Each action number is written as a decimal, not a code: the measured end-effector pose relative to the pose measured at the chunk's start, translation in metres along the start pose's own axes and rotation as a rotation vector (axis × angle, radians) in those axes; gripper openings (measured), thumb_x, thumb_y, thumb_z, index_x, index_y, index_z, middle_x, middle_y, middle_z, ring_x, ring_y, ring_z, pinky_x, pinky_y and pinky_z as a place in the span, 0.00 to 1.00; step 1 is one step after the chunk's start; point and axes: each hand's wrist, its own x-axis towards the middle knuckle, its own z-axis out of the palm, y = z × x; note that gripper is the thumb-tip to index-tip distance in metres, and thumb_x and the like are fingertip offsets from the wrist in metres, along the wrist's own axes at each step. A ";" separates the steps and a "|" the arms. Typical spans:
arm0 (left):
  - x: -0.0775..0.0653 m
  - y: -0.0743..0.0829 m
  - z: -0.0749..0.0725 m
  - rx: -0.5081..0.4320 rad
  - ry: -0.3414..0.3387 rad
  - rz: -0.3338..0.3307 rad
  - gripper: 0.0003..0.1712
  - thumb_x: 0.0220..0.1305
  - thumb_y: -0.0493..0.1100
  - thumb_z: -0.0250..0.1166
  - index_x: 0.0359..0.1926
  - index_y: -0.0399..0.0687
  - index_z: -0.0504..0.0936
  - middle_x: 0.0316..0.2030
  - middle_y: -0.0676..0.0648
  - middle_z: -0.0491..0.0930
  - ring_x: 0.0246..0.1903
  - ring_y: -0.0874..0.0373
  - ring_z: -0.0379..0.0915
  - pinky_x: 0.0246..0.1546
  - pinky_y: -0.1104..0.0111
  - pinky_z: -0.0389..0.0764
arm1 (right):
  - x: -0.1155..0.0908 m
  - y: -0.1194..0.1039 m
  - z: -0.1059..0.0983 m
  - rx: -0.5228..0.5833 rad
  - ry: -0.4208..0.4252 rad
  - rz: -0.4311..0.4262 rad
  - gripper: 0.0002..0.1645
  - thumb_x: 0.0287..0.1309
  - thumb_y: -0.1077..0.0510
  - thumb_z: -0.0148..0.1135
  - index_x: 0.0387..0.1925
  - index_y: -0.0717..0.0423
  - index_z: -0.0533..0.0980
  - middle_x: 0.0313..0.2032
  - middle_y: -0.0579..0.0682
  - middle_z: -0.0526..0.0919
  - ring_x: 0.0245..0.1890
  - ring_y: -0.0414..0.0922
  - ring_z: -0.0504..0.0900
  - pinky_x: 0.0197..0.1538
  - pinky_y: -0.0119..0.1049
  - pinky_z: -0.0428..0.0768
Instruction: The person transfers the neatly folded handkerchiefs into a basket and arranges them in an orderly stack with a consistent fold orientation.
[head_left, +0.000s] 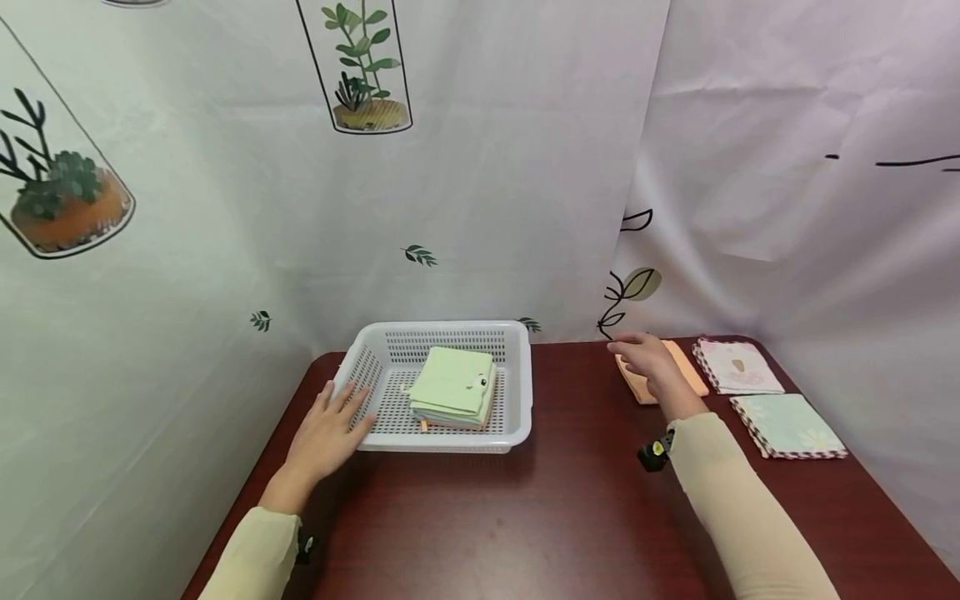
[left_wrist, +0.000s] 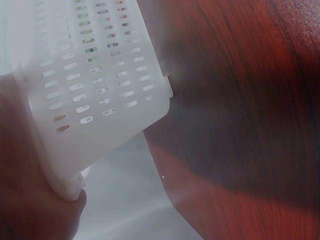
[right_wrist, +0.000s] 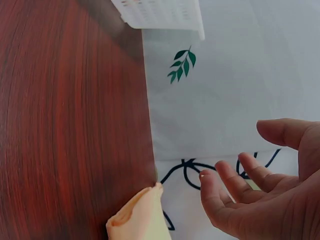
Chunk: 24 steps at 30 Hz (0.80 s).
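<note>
In the head view, my left hand (head_left: 325,437) rests with spread fingers on the left front rim of a white plastic basket (head_left: 450,442). The left wrist view shows the perforated basket wall (left_wrist: 100,75) close beside that hand (left_wrist: 30,175). Inside the basket lies a stack of folded towels (head_left: 453,383), light green on top, with orange showing lower down. My right hand (head_left: 645,358) is over a folded orange towel (head_left: 686,367), apart from it and holding nothing. Its fingers are loosely bent in the right wrist view, beside the orange towel (right_wrist: 140,217).
To the right of the orange towel lie a folded pink-white towel (head_left: 738,367) and a folded pale green towel (head_left: 791,425), both with checked edging. Everything stands on a dark red wooden table (head_left: 510,517). A printed cloth curtain (head_left: 487,208) hangs behind it and along the sides.
</note>
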 end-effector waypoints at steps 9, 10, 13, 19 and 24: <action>0.001 -0.001 0.001 0.004 0.005 0.003 0.36 0.74 0.58 0.55 0.75 0.44 0.66 0.75 0.33 0.58 0.76 0.29 0.39 0.73 0.36 0.46 | 0.004 0.012 -0.011 0.027 0.003 0.021 0.37 0.73 0.52 0.54 0.75 0.66 0.57 0.74 0.68 0.59 0.74 0.64 0.60 0.73 0.54 0.65; 0.001 -0.001 0.001 0.005 0.005 0.004 0.36 0.74 0.58 0.54 0.75 0.44 0.66 0.75 0.33 0.59 0.76 0.29 0.39 0.73 0.36 0.45 | 0.004 0.012 -0.012 0.023 0.000 0.022 0.38 0.73 0.52 0.54 0.75 0.66 0.57 0.74 0.68 0.58 0.74 0.64 0.60 0.73 0.54 0.65; 0.001 -0.002 0.001 0.012 0.006 0.005 0.37 0.75 0.59 0.53 0.75 0.43 0.66 0.75 0.33 0.59 0.76 0.29 0.39 0.74 0.37 0.45 | 0.004 0.013 -0.014 0.021 -0.003 0.036 0.37 0.73 0.51 0.54 0.75 0.65 0.57 0.75 0.67 0.56 0.74 0.65 0.59 0.73 0.56 0.63; 0.000 -0.001 0.002 0.005 0.000 0.008 0.39 0.75 0.64 0.49 0.75 0.43 0.66 0.75 0.33 0.58 0.76 0.29 0.38 0.74 0.37 0.45 | 0.003 0.014 -0.020 -0.005 0.006 0.046 0.37 0.73 0.51 0.54 0.75 0.64 0.58 0.75 0.68 0.56 0.74 0.65 0.59 0.73 0.56 0.63; 0.000 -0.001 0.001 0.009 0.002 0.008 0.38 0.75 0.63 0.50 0.75 0.44 0.66 0.75 0.34 0.59 0.76 0.29 0.39 0.73 0.36 0.46 | 0.002 0.016 -0.026 -0.024 0.008 0.034 0.37 0.73 0.53 0.53 0.75 0.67 0.57 0.74 0.70 0.56 0.73 0.66 0.59 0.73 0.56 0.64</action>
